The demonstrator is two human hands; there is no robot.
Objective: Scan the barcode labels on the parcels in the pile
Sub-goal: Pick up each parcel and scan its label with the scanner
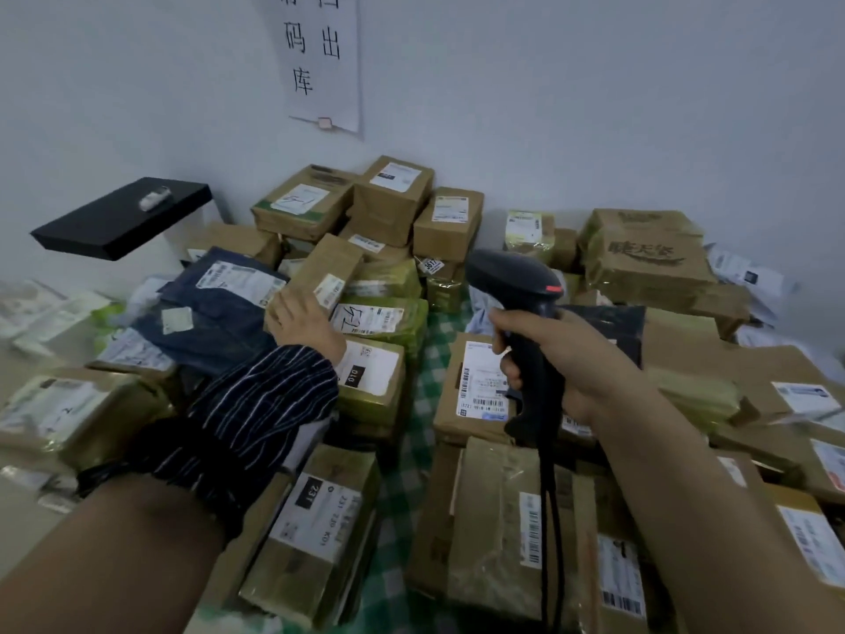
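Observation:
A pile of brown cardboard parcels with white barcode labels covers the surface. My left hand [305,323] grips a small brown parcel [325,270] in the middle of the pile, tilted up, its white label [328,289] showing just above my fingers. My right hand [553,359] holds the handle of a black barcode scanner [519,286], whose head with a red mark points away toward the pile. The scanner's black cable [548,519] hangs down over the near parcels. A flat parcel with a large label [480,382] lies just left of the scanner handle.
A dark blue soft parcel [219,308] lies left of my left hand. A black shelf [119,221] juts from the wall at left. A paper sign [322,61] hangs on the wall. Green checked cloth [430,372] shows between the parcels. White bags lie at far left and right.

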